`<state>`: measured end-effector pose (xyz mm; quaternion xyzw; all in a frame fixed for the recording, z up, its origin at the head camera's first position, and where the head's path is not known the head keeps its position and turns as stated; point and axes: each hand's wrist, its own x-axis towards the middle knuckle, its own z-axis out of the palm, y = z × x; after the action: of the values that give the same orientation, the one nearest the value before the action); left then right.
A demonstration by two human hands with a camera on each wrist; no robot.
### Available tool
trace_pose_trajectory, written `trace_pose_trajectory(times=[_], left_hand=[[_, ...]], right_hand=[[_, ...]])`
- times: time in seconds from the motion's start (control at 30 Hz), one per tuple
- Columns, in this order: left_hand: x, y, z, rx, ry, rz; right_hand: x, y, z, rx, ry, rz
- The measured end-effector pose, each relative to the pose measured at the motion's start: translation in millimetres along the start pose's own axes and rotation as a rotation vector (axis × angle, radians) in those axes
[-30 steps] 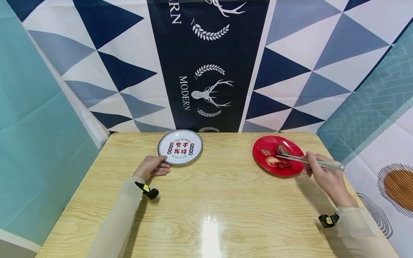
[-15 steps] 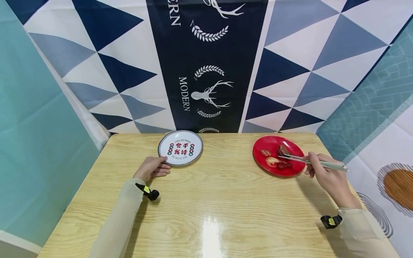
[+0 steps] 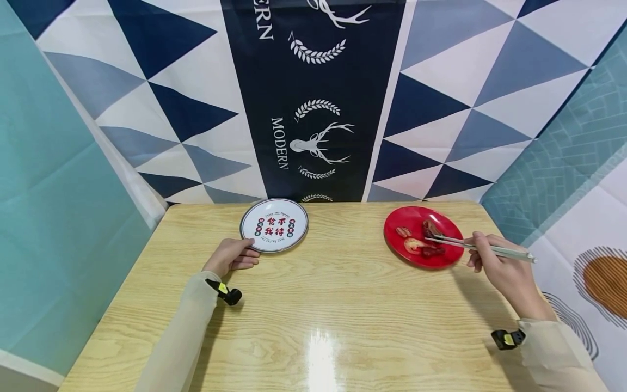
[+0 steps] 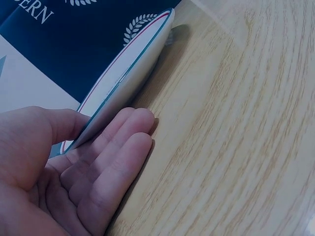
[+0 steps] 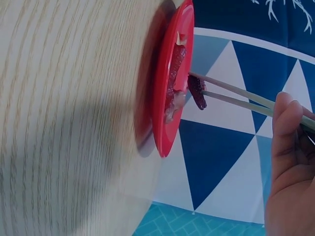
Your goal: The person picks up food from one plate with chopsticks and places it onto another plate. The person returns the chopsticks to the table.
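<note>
A white plate with red and green lettering stands at the back left. My left hand grips its near rim, thumb on top and fingers beneath, as the left wrist view shows at the plate's edge. My right hand holds a pair of light metal-looking chopsticks. Their tips are on a dark brown piece of meat over the red plate. In the right wrist view this piece stands out past the plate's upper side, between the tips. Other food pieces lie on the red plate.
Both plates are on a light wood-grain table, near its back edge. A patterned cloth hangs right behind it, with a teal panel at left and another cloth at right. Each wrist wears a small black camera.
My right hand has drawn slightly to the right with the chopsticks, and the dark meat piece has shifted a little at their tips. The left hand and white plate have stayed put.
</note>
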<state>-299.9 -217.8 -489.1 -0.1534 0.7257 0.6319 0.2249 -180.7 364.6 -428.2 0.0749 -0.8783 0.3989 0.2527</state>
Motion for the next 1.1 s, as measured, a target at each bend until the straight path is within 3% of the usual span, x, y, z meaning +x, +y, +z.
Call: trace_pose_trajectory(times=[0.73,1.1], left_hand=[[3.9,-0.9,-1.3,-0.017,-0.006,-0.012],[1.7,0.4,-2.5,-0.025,-0.025,-0.008]], right_hand=[[3.2,-10,-15,0.046,-0.086,-0.02],[8.8,-25,-20,0.06,-0.148,0.029]])
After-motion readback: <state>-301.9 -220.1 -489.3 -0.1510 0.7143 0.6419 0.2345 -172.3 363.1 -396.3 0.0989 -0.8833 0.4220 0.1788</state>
